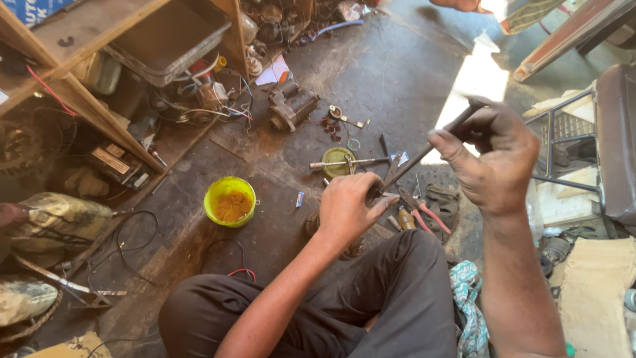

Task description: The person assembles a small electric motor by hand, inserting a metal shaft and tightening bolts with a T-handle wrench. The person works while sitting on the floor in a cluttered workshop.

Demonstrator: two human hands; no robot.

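My right hand (493, 156) is raised and closed round the upper end of a long dark metal rod (424, 154) that slants down to the left. My left hand (348, 205) is closed round the rod's lower end, just above my knee. Under that hand a round dark metal part (351, 248) shows partly; most of it is hidden. Both hands are grimy with grease.
On the dark floor lie a yellow tub of orange grease (230, 201), a small round tin (338, 161) with a screwdriver across it, red-handled pliers (424, 213) and a starter motor (289, 106). Cluttered wooden shelves (86, 99) stand at left, a metal-framed seat (596, 146) at right.
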